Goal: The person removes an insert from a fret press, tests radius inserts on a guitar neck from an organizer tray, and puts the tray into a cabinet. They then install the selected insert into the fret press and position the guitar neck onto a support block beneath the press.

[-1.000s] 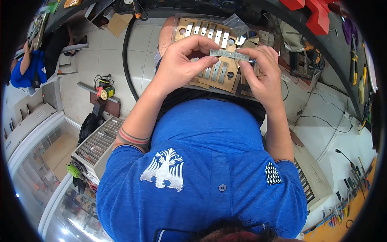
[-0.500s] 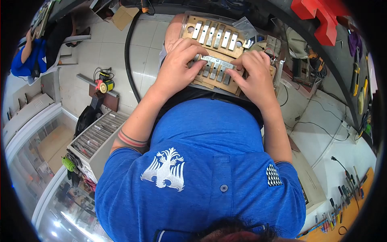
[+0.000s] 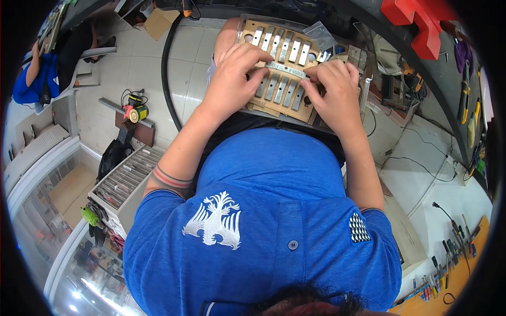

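Over the tan board (image 3: 251, 28), left hand (image 3: 235, 73) and right hand (image 3: 337, 87) pinch the metal bar (image 3: 285, 69), apparently positioning it, which needs steady alignment.

No legible text; on the metal bar (image 3: 282, 67), only marks (image 3: 296, 72) too small for reading.
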Motion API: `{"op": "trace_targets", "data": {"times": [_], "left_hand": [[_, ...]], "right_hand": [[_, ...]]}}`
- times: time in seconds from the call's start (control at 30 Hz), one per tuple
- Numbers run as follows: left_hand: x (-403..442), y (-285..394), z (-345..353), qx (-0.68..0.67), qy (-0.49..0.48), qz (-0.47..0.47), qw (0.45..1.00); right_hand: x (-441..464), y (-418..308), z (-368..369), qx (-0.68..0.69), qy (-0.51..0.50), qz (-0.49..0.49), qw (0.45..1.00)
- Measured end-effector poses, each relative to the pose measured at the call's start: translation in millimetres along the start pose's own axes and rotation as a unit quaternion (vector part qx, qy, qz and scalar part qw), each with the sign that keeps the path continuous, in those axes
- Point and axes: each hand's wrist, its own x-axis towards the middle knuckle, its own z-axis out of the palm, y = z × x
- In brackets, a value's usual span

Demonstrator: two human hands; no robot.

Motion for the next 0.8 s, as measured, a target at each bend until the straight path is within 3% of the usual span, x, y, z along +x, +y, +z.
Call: {"op": "trace_targets", "data": {"times": [0.1,0.3,0.6,0.8], "left_hand": [[0.8,-2.1,6.1,0.078,-0.003,0.005,0.997],[-0.6,-1.7,5.7,0.084,-0.034,-0.004,0.996],[3.7,-6.2,2.6,0.043,0.024,-0.01,0.999],[0.8,14.2,-12.9,0.098,-0.166,0.046,0.98]], "right_hand": [[0.1,2.8,3.8,-0.055,0.002,-0.003,0.998],[-1.3,11.0,1.8,-0.035,0.03,0.016,0.999],[-17.3,39.3,-41.8,-0.031,0.078,0.069,0.994],[-42.8,47.2,-58.7,-0.038,0.067,0.115,0.99]]}}
